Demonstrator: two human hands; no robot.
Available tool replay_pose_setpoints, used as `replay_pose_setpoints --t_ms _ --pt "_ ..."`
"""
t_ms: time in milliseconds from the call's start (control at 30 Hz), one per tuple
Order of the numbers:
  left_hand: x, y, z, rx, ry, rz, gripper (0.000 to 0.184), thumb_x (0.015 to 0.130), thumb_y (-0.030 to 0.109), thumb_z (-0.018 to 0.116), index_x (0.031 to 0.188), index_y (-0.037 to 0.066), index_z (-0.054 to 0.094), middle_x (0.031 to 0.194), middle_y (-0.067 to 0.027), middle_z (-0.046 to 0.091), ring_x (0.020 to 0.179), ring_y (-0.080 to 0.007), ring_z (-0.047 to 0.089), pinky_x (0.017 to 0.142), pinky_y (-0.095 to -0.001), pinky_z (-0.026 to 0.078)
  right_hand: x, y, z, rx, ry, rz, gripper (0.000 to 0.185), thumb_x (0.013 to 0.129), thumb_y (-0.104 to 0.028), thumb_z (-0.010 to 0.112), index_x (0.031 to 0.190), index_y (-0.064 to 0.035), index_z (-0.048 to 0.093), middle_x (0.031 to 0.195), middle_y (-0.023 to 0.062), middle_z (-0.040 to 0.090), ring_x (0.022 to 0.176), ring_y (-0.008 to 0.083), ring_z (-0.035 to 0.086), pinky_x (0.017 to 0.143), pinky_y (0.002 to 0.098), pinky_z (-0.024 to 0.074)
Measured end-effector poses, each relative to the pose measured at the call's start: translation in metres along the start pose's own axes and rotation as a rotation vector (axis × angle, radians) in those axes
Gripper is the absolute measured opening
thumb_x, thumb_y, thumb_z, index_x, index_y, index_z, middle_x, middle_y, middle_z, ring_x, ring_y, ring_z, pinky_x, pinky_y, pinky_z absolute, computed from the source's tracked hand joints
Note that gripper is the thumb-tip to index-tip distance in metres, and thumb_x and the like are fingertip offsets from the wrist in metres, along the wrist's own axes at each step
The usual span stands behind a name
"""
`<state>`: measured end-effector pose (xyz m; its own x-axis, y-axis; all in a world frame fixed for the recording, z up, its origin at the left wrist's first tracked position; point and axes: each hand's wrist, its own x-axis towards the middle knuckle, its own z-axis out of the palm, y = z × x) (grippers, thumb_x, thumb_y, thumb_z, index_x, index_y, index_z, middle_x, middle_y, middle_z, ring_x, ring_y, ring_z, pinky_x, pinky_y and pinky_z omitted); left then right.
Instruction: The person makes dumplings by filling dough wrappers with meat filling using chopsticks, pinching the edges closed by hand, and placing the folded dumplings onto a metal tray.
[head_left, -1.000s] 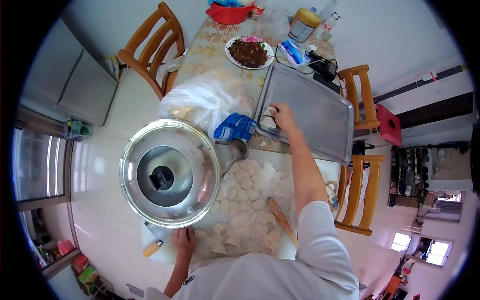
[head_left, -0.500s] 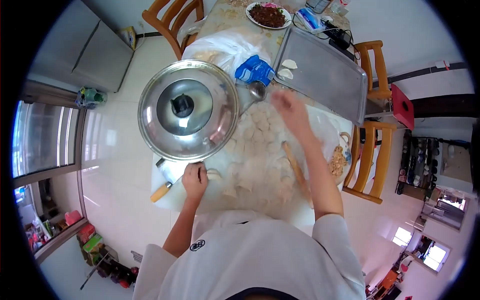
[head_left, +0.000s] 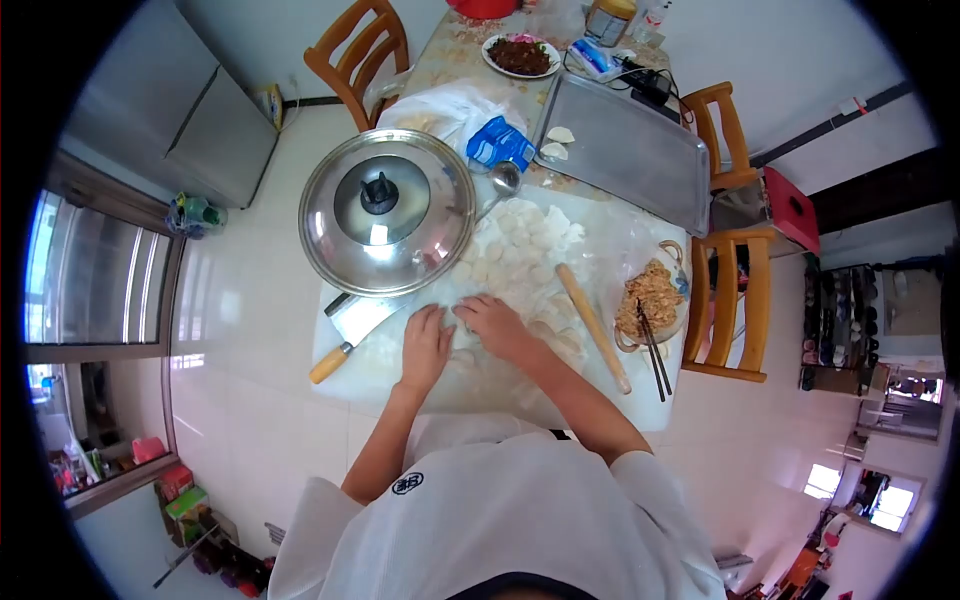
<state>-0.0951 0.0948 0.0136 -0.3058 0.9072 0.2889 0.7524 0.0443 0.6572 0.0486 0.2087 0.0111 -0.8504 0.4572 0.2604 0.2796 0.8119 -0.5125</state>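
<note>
My left hand (head_left: 427, 346) is at the front of the floury white board, its fingers bent and drawn together. Close on its right, my right hand (head_left: 490, 325) has its curled fingertips pointing at it. A small pale patch shows between the fingertips; what they grip, if anything, I cannot make out. Round dough wrappers (head_left: 515, 240) lie scattered beyond and beside the hands. Left of them rests a cleaver (head_left: 358, 318) with a wooden handle, partly under a big glass-and-metal lid (head_left: 415, 262). A rolling pin (head_left: 593, 328) lies right of my right hand.
On the right stands a bowl of filling (head_left: 648, 295) with chopsticks (head_left: 654, 350) in it. A metal tray (head_left: 630, 140) behind holds two dumplings (head_left: 557, 143). A ladle (head_left: 506, 179), a blue packet (head_left: 499, 145) and a plate of dark food (head_left: 521, 55) are farther back. Chairs flank the table.
My right hand has come back from near the tray to beside my left hand. My left hand has shifted right, away from the lid's edge. The view has shifted, and the chopsticks now show.
</note>
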Motion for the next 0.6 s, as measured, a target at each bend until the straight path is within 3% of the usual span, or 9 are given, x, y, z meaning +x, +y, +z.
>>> replay_pose_setpoints --t_ms 67,300,367,400,467,600 --pt "-0.007 -0.007 -0.007 0.019 -0.036 0.001 0.043 0.075 0.005 0.067 0.116 -0.001 0.055 0.117 -0.0178 0.055 0.107 -0.0366 0.051 0.093 -0.0429 0.042 -0.001 -0.001 -0.002 -0.114 -0.1 0.068 0.026 0.071 -0.007 0.063 0.097 -0.0083 0.061 0.105 0.0098 0.059 0.103 0.028 0.055 0.083 0.0394 0.0441" --pt "-0.013 -0.009 -0.013 0.097 -0.094 -0.104 0.038 0.071 0.001 0.07 0.106 0.002 0.055 0.104 -0.0156 0.056 0.1 -0.0356 0.052 0.086 -0.042 0.043 -0.025 0.005 -0.012 0.046 -0.023 0.231 0.022 0.07 -0.009 0.066 0.091 -0.0079 0.061 0.095 0.0108 0.06 0.096 0.0293 0.058 0.081 0.0411 0.044" --pt "-0.009 -0.008 -0.006 0.065 -0.141 -0.113 0.037 0.07 0.001 0.07 0.103 0.003 0.054 0.101 -0.0153 0.056 0.098 -0.0358 0.053 0.085 -0.0419 0.043 -0.025 -0.001 -0.032 0.341 -0.011 0.545 0.024 0.071 -0.008 0.067 0.094 -0.008 0.061 0.092 0.0107 0.061 0.092 0.0309 0.059 0.079 0.0419 0.0449" --pt "-0.006 -0.004 -0.001 -0.016 -0.134 -0.121 0.037 0.07 0.0 0.07 0.103 0.003 0.054 0.1 -0.0153 0.057 0.097 -0.0361 0.053 0.084 -0.0419 0.044 -0.029 0.004 -0.033 0.341 -0.01 0.543 0.024 0.071 -0.008 0.067 0.094 -0.008 0.061 0.092 0.0107 0.061 0.092 0.0309 0.059 0.079 0.0419 0.0449" --pt "0.005 0.009 0.01 -0.152 -0.107 -0.111 0.036 0.07 0.0 0.07 0.103 0.003 0.055 0.098 -0.0156 0.058 0.096 -0.0368 0.054 0.083 -0.0422 0.045 -0.039 0.014 -0.03 0.093 0.211 0.428 0.028 0.069 -0.007 0.07 0.096 -0.0079 0.062 0.093 0.0098 0.062 0.091 0.032 0.06 0.078 0.0419 0.0465" --pt "0.027 0.031 0.029 -0.116 -0.256 0.049 0.032 0.071 0.001 0.07 0.101 0.003 0.06 0.099 -0.0156 0.057 0.096 -0.0359 0.055 0.083 -0.0412 0.046 -0.045 0.026 -0.037 -0.06 0.109 0.306 0.032 0.067 -0.006 0.074 0.098 -0.0066 0.064 0.094 0.0117 0.062 0.091 0.0338 0.06 0.078 0.0402 0.0477"
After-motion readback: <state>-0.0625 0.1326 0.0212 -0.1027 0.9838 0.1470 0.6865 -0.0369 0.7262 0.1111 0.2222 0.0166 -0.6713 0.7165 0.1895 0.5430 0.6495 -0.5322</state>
